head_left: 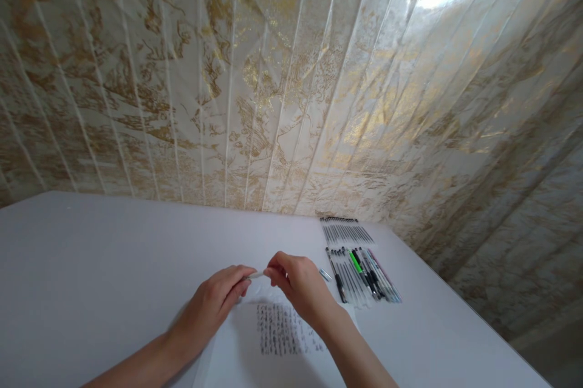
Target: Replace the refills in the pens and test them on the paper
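Observation:
My left hand [216, 294] pinches one end of a slim whitish tube [256, 275]. At the tube's other end, the fingertips of my right hand [298, 285] are closed on it. Only a short stretch of the tube shows between the fingers, so its exact kind is hard to make out. Both hands are above the top edge of a white sheet of paper [232, 351], which bears rows of dark handwriting [277, 330]. Some clear, shiny material lies below the tube, partly hidden by the hands. Just right of my right hand lies a small bluish-silver piece [325, 275].
A row of pens and thin refills [353, 285] lies on the white table [113, 254] to the right, with a bright green pen [355, 262] among them. Behind it is another row of thin dark-tipped refills [346, 233]. A gold-patterned curtain [255, 84] borders the table's far edge.

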The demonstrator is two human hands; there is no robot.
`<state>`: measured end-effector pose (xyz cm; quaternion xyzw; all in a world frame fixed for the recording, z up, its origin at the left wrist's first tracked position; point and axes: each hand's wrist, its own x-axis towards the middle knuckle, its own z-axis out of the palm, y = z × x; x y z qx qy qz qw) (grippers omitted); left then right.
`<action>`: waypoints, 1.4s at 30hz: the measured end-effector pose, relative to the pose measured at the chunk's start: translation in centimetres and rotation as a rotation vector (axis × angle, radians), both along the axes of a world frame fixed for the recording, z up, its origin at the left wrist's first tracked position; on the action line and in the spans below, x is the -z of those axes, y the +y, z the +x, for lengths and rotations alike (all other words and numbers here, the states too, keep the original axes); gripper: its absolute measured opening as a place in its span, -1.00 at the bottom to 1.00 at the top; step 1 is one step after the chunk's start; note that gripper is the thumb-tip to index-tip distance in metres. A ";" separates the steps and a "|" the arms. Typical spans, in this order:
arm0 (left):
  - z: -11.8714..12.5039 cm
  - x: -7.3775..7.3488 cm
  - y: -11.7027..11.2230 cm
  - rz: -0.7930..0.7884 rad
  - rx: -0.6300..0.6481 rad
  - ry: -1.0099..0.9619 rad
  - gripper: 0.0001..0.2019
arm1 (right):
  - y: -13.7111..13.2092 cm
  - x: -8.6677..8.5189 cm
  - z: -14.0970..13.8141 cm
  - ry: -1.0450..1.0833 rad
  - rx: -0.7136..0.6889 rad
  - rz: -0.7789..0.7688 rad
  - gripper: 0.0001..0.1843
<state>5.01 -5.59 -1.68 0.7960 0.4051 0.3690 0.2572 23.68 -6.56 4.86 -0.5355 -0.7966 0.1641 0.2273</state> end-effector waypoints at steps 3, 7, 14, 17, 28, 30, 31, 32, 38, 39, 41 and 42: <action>0.1 0.1 0.1 0.014 -0.011 -0.003 -0.74 | -0.1 0.1 0.0 -0.175 0.017 0.060 -0.72; 0.1 0.1 0.3 0.006 -0.022 -0.013 -0.74 | -0.1 0.2 0.1 -0.182 -0.015 0.102 -0.91; -0.1 0.4 0.4 0.037 -0.033 0.002 -0.75 | 0.0 0.4 0.0 -0.304 0.009 0.085 -0.78; -0.1 0.6 0.5 0.022 -0.010 -0.001 -0.75 | 0.1 0.6 0.0 -0.277 -0.009 0.089 -0.80; 0.0 0.6 0.5 0.000 -0.014 0.018 -0.76 | -0.1 0.5 -0.2 -0.329 0.008 0.067 -0.76; 0.0 0.5 0.5 -0.006 -0.004 0.016 -0.75 | -0.2 0.4 -0.3 -0.279 -0.011 0.075 -0.88; 0.0 0.5 0.5 -0.006 0.000 0.016 -0.75 | -0.2 0.4 -0.3 -0.257 -0.017 0.083 -0.91; 0.0 0.5 0.5 -0.004 0.003 0.016 -0.75 | -0.1 0.4 -0.4 -0.247 -0.018 0.088 -0.89; 0.0 0.7 0.5 0.021 -0.011 0.018 -0.76 | 0.1 0.3 -0.4 -0.304 0.020 0.038 -0.85; 0.0 0.7 0.5 0.022 -0.011 0.019 -0.76 | 0.1 0.3 -0.3 -0.312 0.028 0.023 -0.81; 0.0 0.8 0.6 0.018 -0.005 0.021 -0.75 | 0.1 0.3 -0.2 -0.308 0.032 0.011 -0.77; -0.1 0.8 0.6 0.013 -0.002 0.021 -0.74 | 0.1 0.4 -0.2 -0.295 0.025 0.016 -0.78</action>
